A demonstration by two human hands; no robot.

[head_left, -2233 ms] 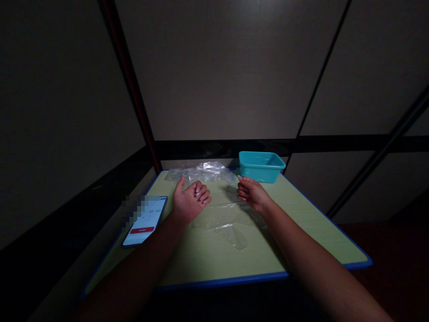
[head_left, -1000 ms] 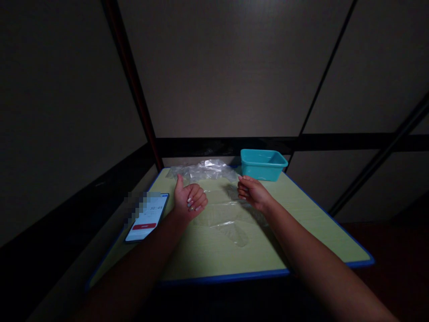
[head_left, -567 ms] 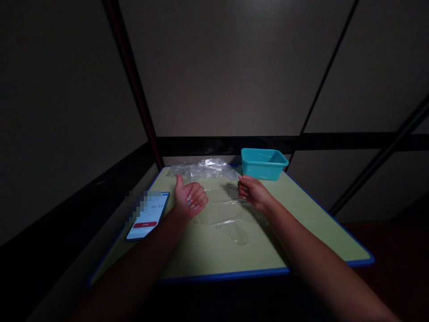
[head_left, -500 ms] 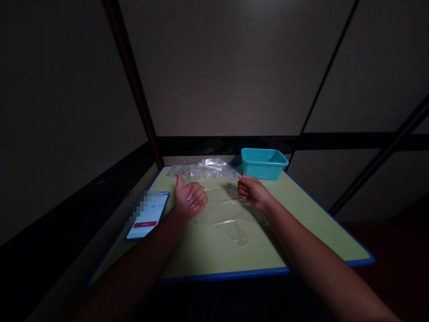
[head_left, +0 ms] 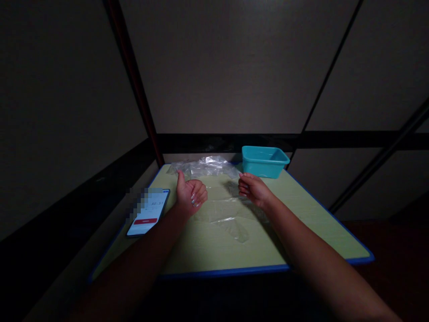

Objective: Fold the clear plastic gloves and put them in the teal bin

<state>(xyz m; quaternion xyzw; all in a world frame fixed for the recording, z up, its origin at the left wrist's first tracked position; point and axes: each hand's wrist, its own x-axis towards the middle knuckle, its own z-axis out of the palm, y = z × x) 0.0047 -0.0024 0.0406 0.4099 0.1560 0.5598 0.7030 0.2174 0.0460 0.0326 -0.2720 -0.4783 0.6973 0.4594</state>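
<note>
a clear plastic film (head_left: 214, 213) lies flat on the pale surface (head_left: 208, 257), between and below the hands, with crumpled clear plastic (head_left: 211, 166) along the far edge; i cannot tell whether the two are joined. the left hand (head_left: 191, 194) has its thumb raised and fingers curled in; what they might cover i cannot tell. the right hand (head_left: 254, 188) brings thumb and forefinger together, but whether anything is pinched between them is unclear. the teal box (head_left: 263, 167) stands just beyond it, and the phone (head_left: 147, 217) lies to the left of the left hand. the film looks very light, limp and slick, likely to cling, crease or tear if yanked; the loose flap nearest the person seems the best place for a fingertip pinch
</note>
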